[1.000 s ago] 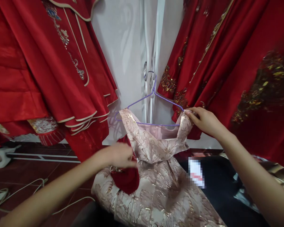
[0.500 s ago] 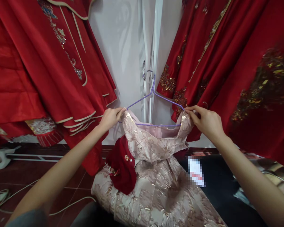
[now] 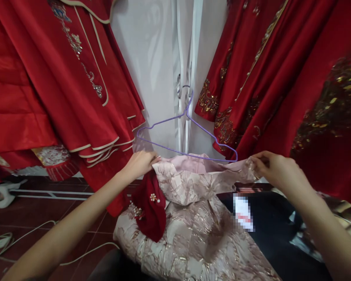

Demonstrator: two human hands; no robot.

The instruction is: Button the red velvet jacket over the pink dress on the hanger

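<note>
A pale pink brocade dress (image 3: 193, 230) with metallic threads lies over my lap, its bodice held up between my two hands. My left hand (image 3: 142, 164) pinches the left edge of its neckline. On the other side, my right hand (image 3: 276, 171) pinches the right strap and draws it outward. Just above the neckline hangs a purple wire hanger (image 3: 187, 113), both its shoulders bare, its hook caught at the white door's handle area. A dark red cloth piece (image 3: 150, 210) with beaded flower ornaments hangs at the dress's left side.
Red embroidered garments (image 3: 84, 78) hang at the left, and more red garments with gold sequins (image 3: 280, 78) at the right. White doors (image 3: 146, 58) stand behind. A pale cable (image 3: 87, 253) crosses the dark tiled floor, and a dark surface (image 3: 280, 222) lies at the right.
Both hands have moved down, and the right one outward too. The dress straps have come off the hanger's shoulders, and the neckline now sits lower, with the right strap stretched sideways.
</note>
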